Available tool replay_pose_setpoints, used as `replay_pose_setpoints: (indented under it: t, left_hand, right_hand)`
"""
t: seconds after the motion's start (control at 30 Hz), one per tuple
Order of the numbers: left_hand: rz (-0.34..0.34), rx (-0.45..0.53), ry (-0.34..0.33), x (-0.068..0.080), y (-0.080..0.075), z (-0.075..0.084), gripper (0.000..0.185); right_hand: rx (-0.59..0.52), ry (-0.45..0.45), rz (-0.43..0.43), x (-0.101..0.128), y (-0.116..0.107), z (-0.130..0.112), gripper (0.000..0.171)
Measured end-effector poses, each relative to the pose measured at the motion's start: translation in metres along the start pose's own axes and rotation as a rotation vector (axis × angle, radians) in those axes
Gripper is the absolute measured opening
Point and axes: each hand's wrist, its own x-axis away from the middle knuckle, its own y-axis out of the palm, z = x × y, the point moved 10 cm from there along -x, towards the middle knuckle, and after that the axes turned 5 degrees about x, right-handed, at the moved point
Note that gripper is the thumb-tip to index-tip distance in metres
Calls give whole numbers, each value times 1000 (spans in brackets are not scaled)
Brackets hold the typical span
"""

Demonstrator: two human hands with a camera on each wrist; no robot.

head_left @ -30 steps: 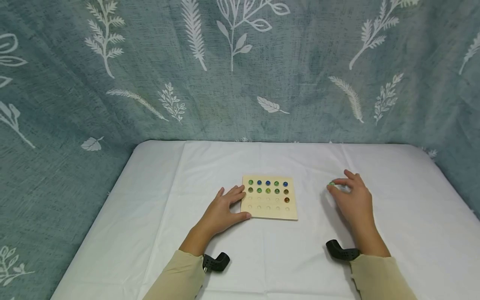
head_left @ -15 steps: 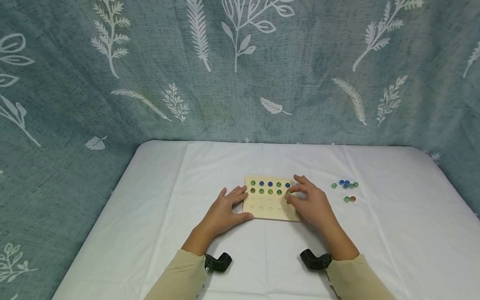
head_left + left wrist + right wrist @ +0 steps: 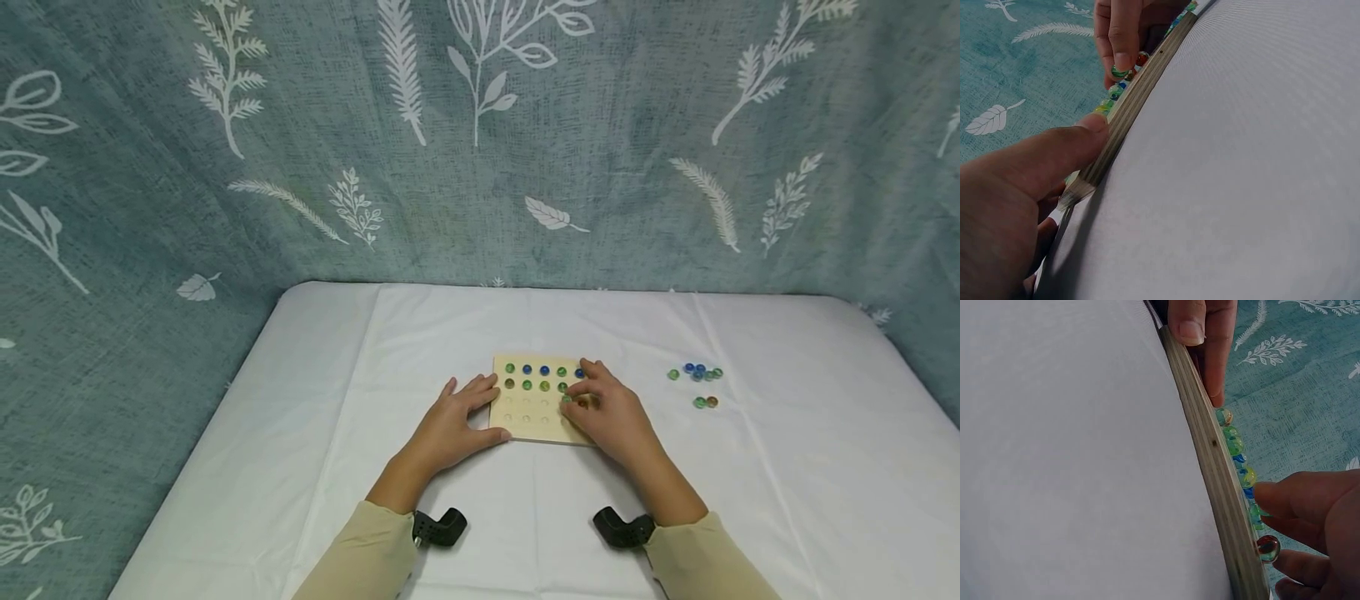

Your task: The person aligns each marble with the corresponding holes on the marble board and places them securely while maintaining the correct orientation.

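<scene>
My left hand (image 3: pixel 444 429) rests at the left side of a pale wooden board (image 3: pixel 525 427), fingers on its left edge, thumb at the near edge. In the left wrist view that thumb (image 3: pixel 1088 128) touches the board's layered side. Glass marbles fill the board's two far rows, among them a blue marble (image 3: pixel 544 370) and a yellow-green marble (image 3: pixel 544 386). My right hand (image 3: pixel 618 421) pinches a green marble (image 3: pixel 566 400) between thumb and index finger, right at the third row. Beside it sits a reddish-brown marble (image 3: pixel 1268 548), partly behind the fingers in the head view.
Several loose marbles lie on the white cloth to the right: blue marbles (image 3: pixel 695 368) in a cluster, a lone green marble (image 3: pixel 673 374), and a brown marble (image 3: pixel 712 402) touching a green one. A leaf-patterned curtain (image 3: pixel 480 208) hangs behind the table.
My right hand has carried a green marble left from the loose marbles to the board, then slightly further left along the third row. The left hand stays at the board.
</scene>
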Motion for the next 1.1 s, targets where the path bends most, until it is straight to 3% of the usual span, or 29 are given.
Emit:
replay_pose_setpoints:
  t: [1.1]
  left_hand:
    - [4, -3, -14, 0, 0, 1, 73]
  right_hand:
    - [7, 6, -9, 0, 6, 6, 20]
